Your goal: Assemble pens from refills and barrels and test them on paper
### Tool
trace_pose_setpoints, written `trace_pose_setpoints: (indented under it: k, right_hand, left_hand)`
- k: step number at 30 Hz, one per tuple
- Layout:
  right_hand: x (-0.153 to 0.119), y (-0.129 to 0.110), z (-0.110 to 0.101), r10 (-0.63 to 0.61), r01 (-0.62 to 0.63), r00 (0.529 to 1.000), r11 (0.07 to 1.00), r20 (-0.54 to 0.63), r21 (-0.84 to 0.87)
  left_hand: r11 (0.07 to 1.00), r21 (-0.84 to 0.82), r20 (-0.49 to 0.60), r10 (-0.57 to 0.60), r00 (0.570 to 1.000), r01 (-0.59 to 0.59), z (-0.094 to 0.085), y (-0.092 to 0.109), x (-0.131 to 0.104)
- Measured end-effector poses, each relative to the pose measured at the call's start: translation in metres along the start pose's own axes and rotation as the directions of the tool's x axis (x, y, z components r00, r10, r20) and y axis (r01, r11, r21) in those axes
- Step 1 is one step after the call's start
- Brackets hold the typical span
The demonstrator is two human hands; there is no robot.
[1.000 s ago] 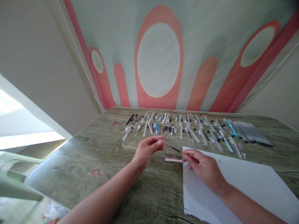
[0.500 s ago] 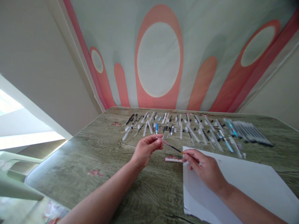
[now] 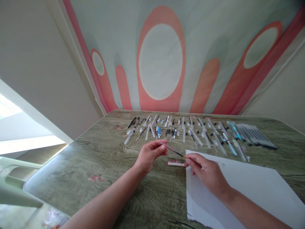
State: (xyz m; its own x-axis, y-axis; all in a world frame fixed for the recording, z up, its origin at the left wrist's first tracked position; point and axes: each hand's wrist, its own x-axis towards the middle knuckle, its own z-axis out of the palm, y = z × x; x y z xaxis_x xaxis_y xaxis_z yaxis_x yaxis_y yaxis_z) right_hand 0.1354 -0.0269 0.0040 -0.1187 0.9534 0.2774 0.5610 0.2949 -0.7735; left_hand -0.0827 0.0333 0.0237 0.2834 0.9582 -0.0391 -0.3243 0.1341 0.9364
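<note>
Between my hands runs a thin pen refill (image 3: 175, 152), pinkish at its left end, dark further right, with a small yellowish tip. My left hand (image 3: 150, 155) pinches the pinkish end between thumb and fingers. The tip end is in the fingers of my right hand (image 3: 206, 171), above the left edge of a white sheet (image 3: 250, 184). Just below the refill, a white and pink pen barrel (image 3: 175, 163) lies on the wood-patterned table (image 3: 95, 162).
Several clear tubes, black refills and small caps lie in rows behind my hands, with a blue and white pen piece (image 3: 159, 132) among them. A row of grey pens (image 3: 257, 135) is at the right. A green chair (image 3: 19, 187) stands left of the table.
Both hands keep their hold on the refill and have hardly moved. The whole view has shifted very slightly.
</note>
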Motion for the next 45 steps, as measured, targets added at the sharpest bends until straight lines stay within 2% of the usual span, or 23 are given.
trace_pose_setpoints:
  k: [6, 12, 17, 21, 23, 25, 27, 30, 34, 37, 39, 40, 42, 43, 45]
  right_hand:
    - [0.000, 0.003, 0.002, 0.069, -0.069, 0.998, 0.996, -0.006, 0.062]
    - [0.000, 0.006, 0.002, 0.069, -0.069, 0.998, 0.995, 0.001, 0.076]
    - [0.001, 0.001, 0.002, 0.061, -0.062, 0.998, 0.997, 0.019, 0.048]
    - [0.005, 0.005, 0.001, 0.137, -0.126, 0.989, 0.975, -0.050, 0.183]
    - [0.007, 0.010, 0.000, 0.138, -0.121, 0.985, 0.981, -0.107, 0.151]
    - [0.009, 0.014, 0.000, 0.061, -0.060, 0.992, 0.998, -0.112, 0.018]
    - [0.008, 0.016, 0.002, -0.075, 0.067, 0.995, 0.989, -0.058, -0.130]
    - [0.008, 0.010, 0.007, -0.257, 0.263, 0.965, 0.928, 0.057, -0.263]
    - [0.010, -0.005, 0.015, -0.323, 0.366, 0.930, 0.854, 0.174, -0.369]
    - [0.011, -0.009, 0.017, -0.358, 0.398, 0.917, 0.829, 0.174, -0.392]
    - [0.011, -0.006, 0.015, -0.331, 0.350, 0.937, 0.876, 0.114, -0.332]
    - [0.011, -0.002, 0.014, -0.278, 0.286, 0.958, 0.919, 0.068, -0.273]
    - [0.011, 0.006, 0.009, -0.093, 0.091, 0.995, 0.993, -0.025, -0.070]
    - [0.012, 0.010, 0.006, 0.017, -0.013, 0.999, 0.997, -0.047, 0.073]
    - [0.016, 0.017, -0.001, 0.186, -0.161, 0.982, 0.907, -0.028, 0.390]
  left_hand:
    - [0.999, 0.046, 0.053, -0.026, 0.998, 0.024, 0.003, -0.004, -0.002]
    - [0.996, -0.011, 0.034, -0.084, 0.996, 0.085, 0.002, -0.003, -0.001]
    - [0.982, 0.069, 0.139, -0.184, 0.973, 0.176, 0.002, -0.009, -0.002]
    - [0.969, -0.043, 0.118, -0.237, 0.964, 0.243, -0.002, -0.010, 0.000]
    - [0.960, -0.115, 0.090, -0.247, 0.965, 0.256, -0.007, -0.009, 0.003]
    - [0.948, -0.173, 0.076, -0.257, 0.963, 0.267, -0.013, -0.007, 0.007]
    - [0.937, -0.214, 0.074, -0.266, 0.961, 0.275, -0.017, -0.006, 0.010]
    - [0.927, -0.240, 0.073, -0.279, 0.957, 0.289, -0.018, -0.006, 0.011]
    - [0.926, -0.233, 0.084, -0.284, 0.955, 0.296, -0.016, -0.006, 0.009]
    - [0.927, -0.231, 0.082, -0.286, 0.955, 0.297, -0.015, -0.006, 0.008]
    - [0.927, -0.225, 0.071, -0.290, 0.954, 0.299, -0.016, -0.007, 0.009]
    - [0.929, -0.220, 0.066, -0.292, 0.954, 0.299, -0.017, -0.008, 0.009]
    - [0.935, -0.198, 0.053, -0.290, 0.956, 0.295, -0.018, -0.009, 0.010]
    - [0.940, -0.180, 0.046, -0.287, 0.957, 0.290, -0.018, -0.009, 0.010]
    - [0.951, -0.139, 0.030, -0.274, 0.961, 0.275, -0.018, -0.010, 0.010]
